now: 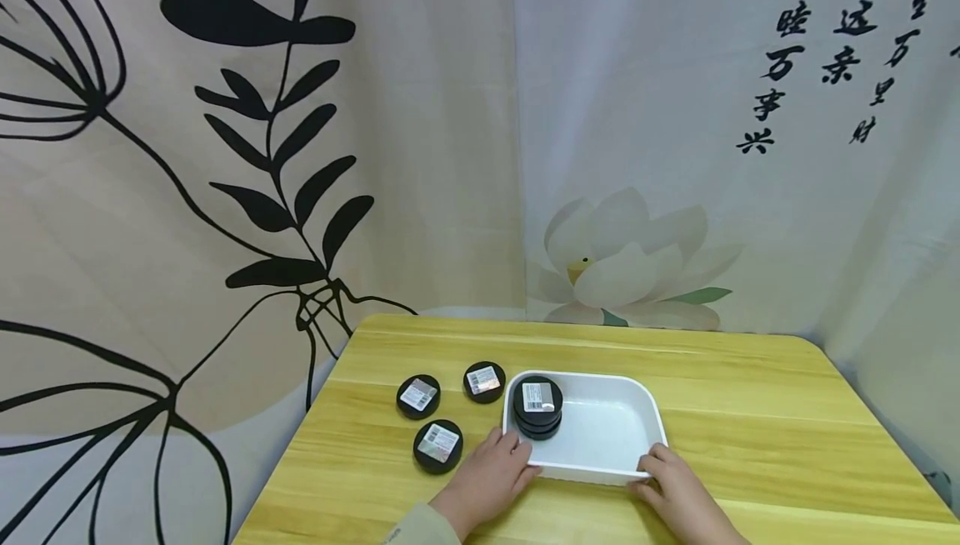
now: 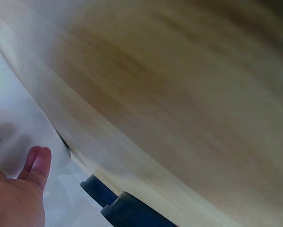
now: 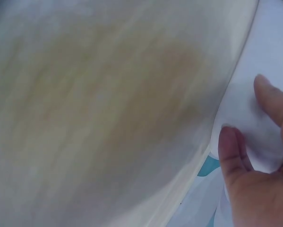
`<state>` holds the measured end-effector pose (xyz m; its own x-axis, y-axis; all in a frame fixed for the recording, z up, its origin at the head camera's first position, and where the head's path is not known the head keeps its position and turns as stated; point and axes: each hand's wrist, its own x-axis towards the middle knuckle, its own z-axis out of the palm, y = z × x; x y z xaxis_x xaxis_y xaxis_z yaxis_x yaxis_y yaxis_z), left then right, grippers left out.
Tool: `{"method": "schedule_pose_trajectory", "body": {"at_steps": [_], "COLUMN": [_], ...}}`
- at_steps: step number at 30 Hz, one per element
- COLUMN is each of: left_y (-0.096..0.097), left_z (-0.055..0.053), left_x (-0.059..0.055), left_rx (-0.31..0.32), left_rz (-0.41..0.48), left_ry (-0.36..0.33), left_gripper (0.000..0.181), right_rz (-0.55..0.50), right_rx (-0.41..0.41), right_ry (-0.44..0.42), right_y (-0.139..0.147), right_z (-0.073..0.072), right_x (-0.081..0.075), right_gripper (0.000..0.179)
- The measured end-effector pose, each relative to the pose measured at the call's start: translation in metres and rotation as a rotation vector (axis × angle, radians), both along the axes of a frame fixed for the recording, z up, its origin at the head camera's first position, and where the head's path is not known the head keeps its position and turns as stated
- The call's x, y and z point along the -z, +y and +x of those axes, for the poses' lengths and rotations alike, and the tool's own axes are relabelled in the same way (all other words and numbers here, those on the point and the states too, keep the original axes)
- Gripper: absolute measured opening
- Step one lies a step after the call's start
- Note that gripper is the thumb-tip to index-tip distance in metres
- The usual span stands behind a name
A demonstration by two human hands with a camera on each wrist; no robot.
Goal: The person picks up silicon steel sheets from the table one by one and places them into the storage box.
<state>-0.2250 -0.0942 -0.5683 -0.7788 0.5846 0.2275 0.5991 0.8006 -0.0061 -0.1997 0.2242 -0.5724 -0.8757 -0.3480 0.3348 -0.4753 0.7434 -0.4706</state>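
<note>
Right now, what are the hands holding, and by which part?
The white tray: the left hand holds its near-left corner, the right hand its near-right corner.

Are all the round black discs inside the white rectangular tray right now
No, three round black discs lie on the yellow wooden table, left of the white rectangular tray.

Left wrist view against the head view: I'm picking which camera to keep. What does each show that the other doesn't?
Only the left wrist view: two black discs seen edge-on from low down, and the left hand in close-up.

Only the head view: the stack inside the white tray, the labels on the discs, and the writing on the curtain.

Both: the left hand at the white tray, the wooden table and loose black discs, three in the head view, two in the left wrist view.
</note>
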Motion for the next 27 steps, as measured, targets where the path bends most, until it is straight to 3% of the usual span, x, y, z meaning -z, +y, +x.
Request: {"method": "schedule_pose_trajectory", "body": {"at_steps": [7, 27], "left_y": [0.0001, -0.0013], "left_z": [0.0008, -0.0005], "left_x": [0.0002, -0.0014], "left_rx": [0.015, 0.029], "left_rz": [-0.005, -0.01], "left_ry": [0.004, 0.008], "left_gripper": [0.032, 0.033], "right_rz": [0.023, 0.072], "right_rx": [-0.008, 0.037], "right_ry": [0.101, 0.196], "right_y": [-0.0001, -0.0055], "right_z": [-0.0008, 0.0019], "right_x": [0.0044, 0.0008], "right_gripper": [0.025, 0.039]}}
